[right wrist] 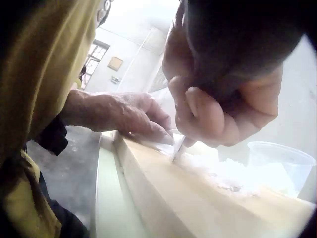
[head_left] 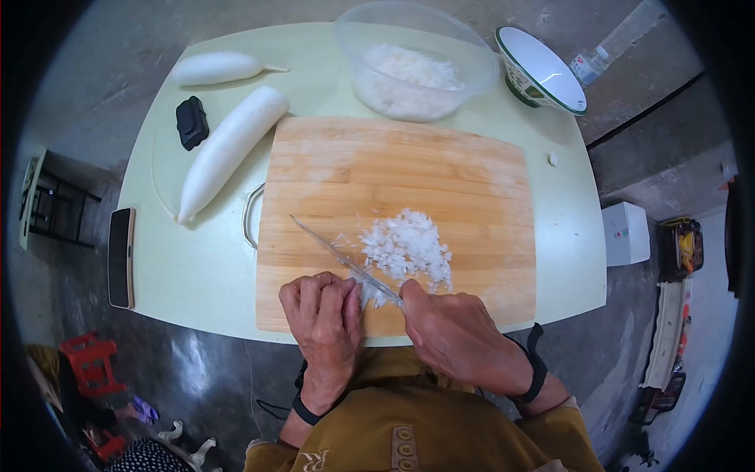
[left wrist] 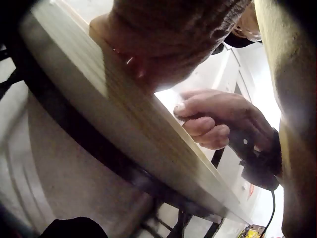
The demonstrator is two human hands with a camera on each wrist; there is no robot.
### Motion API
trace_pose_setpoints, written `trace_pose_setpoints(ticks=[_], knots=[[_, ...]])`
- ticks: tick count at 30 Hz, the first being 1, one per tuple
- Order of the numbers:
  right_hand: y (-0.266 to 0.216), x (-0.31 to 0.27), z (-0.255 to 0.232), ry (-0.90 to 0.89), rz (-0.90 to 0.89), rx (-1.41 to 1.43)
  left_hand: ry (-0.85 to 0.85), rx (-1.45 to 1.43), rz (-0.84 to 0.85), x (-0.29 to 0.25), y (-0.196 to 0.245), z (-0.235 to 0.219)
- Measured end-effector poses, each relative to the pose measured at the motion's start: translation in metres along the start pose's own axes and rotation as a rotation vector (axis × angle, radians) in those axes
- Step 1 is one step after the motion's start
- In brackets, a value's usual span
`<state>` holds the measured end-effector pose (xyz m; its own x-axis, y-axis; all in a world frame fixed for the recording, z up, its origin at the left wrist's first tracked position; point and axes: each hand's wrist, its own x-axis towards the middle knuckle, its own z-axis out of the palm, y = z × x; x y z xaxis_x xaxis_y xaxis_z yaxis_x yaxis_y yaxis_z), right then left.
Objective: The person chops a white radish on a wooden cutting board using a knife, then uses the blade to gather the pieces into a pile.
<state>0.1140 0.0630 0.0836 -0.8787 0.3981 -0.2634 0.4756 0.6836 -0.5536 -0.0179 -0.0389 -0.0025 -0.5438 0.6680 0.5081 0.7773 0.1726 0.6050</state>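
Right hand (head_left: 452, 330): fingers curled around the handle of a knife (head_left: 346, 263), whose blade runs up and to the left across the near part of the cutting board (head_left: 464, 181). Left hand (head_left: 322, 315): lying knuckles-up on the board's near edge just beside the blade, fingers bent, tips against the diced white radish (head_left: 407, 245); whether it pinches any pieces cannot be told. In the right wrist view the blade's edge meets the board at the rim of the white pile. The diced heap sits right of the blade, on the near half of the board. The board lies on a pale green worktop (head_left: 197, 275). Beyond the board: a clear plastic bowl (head_left: 417, 59) holding more diced radish, and to its right a tilted green-rimmed ceramic bowl (head_left: 541, 71). Left of the board: two whole white radishes, one long (head_left: 228, 149) and one shorter (head_left: 216, 68), with a small black object (head_left: 192, 122) between them. A phone (head_left: 121, 257) lies at the worktop's left edge.
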Motion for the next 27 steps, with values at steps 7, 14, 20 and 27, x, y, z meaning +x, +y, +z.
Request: trace_pose_setpoints(ticks=[7,14,20,27], knots=[[0.01,-0.004,-0.002,0.206,-0.08,0.013,0.027,-0.058,-0.057,-0.001,0.0,-0.001],[0.003,-0.018,-0.008,0.066,0.018,0.056,0.04,-0.004,-0.01,-0.002,0.001,0.0],[-0.001,-0.022,-0.008,0.042,0.031,-0.032,0.002,-0.04,0.019,-0.005,-0.001,-0.006],[0.0,-0.025,0.002,0.104,-0.019,-0.019,-0.017,-0.048,0.043,-0.008,0.0,-0.005]])
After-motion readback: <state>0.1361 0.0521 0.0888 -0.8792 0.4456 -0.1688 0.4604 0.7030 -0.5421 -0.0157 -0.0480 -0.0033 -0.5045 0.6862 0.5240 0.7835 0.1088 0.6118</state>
